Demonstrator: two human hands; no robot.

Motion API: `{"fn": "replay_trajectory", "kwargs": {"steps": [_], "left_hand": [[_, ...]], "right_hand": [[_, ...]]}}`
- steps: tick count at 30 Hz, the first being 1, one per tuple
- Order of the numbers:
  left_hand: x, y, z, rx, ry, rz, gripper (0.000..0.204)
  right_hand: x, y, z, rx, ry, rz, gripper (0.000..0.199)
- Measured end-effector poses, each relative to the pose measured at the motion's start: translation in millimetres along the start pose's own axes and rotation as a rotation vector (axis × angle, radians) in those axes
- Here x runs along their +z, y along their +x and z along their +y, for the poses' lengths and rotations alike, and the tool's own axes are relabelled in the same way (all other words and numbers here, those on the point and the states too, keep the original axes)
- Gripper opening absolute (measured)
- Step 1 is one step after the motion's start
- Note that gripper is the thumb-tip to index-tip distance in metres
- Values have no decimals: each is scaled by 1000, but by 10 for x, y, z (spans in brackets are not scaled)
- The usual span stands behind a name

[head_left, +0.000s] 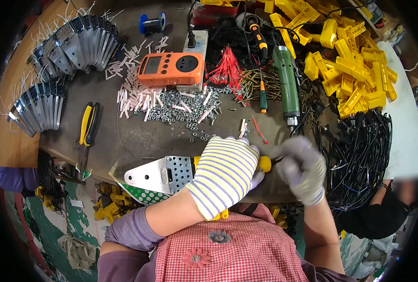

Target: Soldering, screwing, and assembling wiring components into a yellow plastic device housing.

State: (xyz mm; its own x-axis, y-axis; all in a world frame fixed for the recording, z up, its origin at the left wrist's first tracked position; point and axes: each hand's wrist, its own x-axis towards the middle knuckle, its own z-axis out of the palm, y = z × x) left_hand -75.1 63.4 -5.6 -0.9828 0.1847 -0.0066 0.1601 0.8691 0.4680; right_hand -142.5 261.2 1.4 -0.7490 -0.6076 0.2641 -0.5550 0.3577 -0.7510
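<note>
My left hand (226, 171), in a striped glove, is closed around the yellow handle of a plastic-pipe welding iron (152, 175). Its flat, pointed silver plate has two holes and points left; a perforated metal guard joins the plate to the handle. Past my fingers, the yellow handle end (264, 163) sticks out toward my right hand. My right hand (303, 170), gloved too, is just right of that end and smeared by motion. A short dark piece shows between the two, and whether my right fingers grip it is unclear. Under the plate lies a green board with white dots (145, 195).
Nuts (190, 110), white sleeves (130, 96), red-wired parts (227, 68) and screws (260, 84) lie ahead. An orange meter (171, 69), a green electric screwdriver (286, 87) and pliers (89, 124) lie around. Metal plates (75, 44), yellow housings (350, 70) and black cords (359, 160) flank them. Another person (378, 211) is at right.
</note>
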Motion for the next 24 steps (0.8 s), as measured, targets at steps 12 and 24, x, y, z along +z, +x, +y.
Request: {"fn": "replay_trajectory", "kwargs": {"steps": [12, 24], "left_hand": [[46, -4, -12, 37, -56, 89, 38], [-43, 10, -2, -56, 43, -73, 40]], "right_hand": [[72, 1090, 642, 360, -911, 189, 76], [176, 424, -329, -147, 877, 212, 96]]}}
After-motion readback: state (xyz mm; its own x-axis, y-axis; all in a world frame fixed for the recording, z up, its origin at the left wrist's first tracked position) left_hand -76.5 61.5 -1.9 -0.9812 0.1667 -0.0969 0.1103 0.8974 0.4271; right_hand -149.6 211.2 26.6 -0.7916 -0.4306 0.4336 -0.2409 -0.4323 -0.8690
